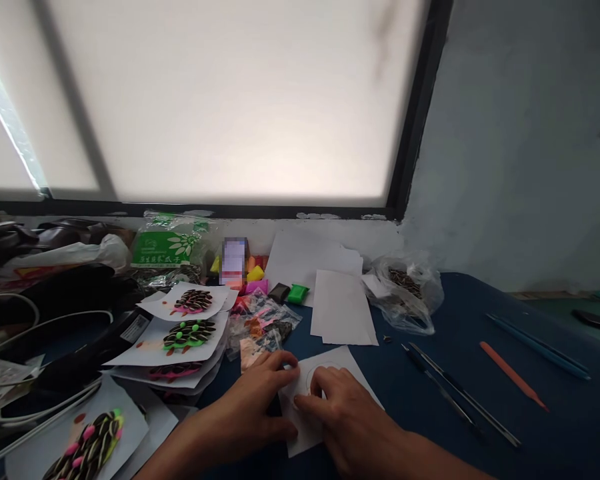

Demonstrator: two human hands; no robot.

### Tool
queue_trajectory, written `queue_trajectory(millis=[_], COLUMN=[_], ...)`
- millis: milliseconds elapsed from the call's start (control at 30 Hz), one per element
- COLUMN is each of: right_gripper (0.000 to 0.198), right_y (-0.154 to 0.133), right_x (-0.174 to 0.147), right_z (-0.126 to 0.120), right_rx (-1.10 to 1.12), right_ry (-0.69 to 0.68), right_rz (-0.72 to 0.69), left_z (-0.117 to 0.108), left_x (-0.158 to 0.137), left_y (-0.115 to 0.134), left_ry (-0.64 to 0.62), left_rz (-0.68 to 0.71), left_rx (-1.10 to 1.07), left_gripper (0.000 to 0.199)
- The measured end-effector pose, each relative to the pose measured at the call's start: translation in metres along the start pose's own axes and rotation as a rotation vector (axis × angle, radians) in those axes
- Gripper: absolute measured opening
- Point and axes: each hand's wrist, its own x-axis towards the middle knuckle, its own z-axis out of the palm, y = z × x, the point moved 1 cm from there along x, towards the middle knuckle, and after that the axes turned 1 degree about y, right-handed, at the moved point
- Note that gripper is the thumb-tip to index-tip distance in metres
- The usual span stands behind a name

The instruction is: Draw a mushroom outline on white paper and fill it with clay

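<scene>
A white sheet of paper (350, 363) with a thin curved pencil line lies on the dark blue table in front of me. My left hand (253, 400) rests at its left edge, thumb and forefinger spread apart on the sheet. Over the middle of the paper, my right hand (347, 407) has its fingers curled and its thumb pressed down near the drawn line. What is under those fingertips, if anything, is hidden. Just beyond my left hand lie small plastic bags (263, 317) with coloured bits in them.
To the left are sheets with sunflower seeds and coloured dots (189, 335), and cables. Further back are a seed bag (167, 250), a phone (233, 260), a green clay packet (297, 294) and blank paper (343, 307). Rightward lie a seed-filled bag (407, 290), pens, tweezers (537, 345) and an orange tool (513, 375).
</scene>
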Motion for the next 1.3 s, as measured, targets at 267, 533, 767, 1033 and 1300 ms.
queue_trajectory(millis=[267,533,767,1033,1300], right_gripper=[0.037,0.025,0.023,0.026,0.018], right_y=[-0.004,-0.009,-0.005,-0.003,-0.005], right_x=[-0.003,-0.004,-0.002,-0.001,0.001], right_z=[-0.014,0.012,0.009,-0.002,0.001], right_rx=[0.027,-0.177,-0.193,-0.033,-0.047], right_ry=[0.003,0.001,0.052,0.022,-0.007], right_rz=[0.033,-0.047,-0.125,-0.002,0.000], left_z=[0.001,-0.001,-0.001,0.002,0.002], left_x=[-0.001,0.000,-0.001,0.001,0.001], left_y=[-0.003,0.000,-0.001,-0.006,-0.006], left_ry=[0.037,0.038,0.030,0.039,0.040], left_rz=[0.034,0.025,0.047,0.047,0.062], left_rx=[0.003,-0.021,0.004,-0.003,-0.010], left_gripper=[0.042,0.043,0.044,0.042,0.048])
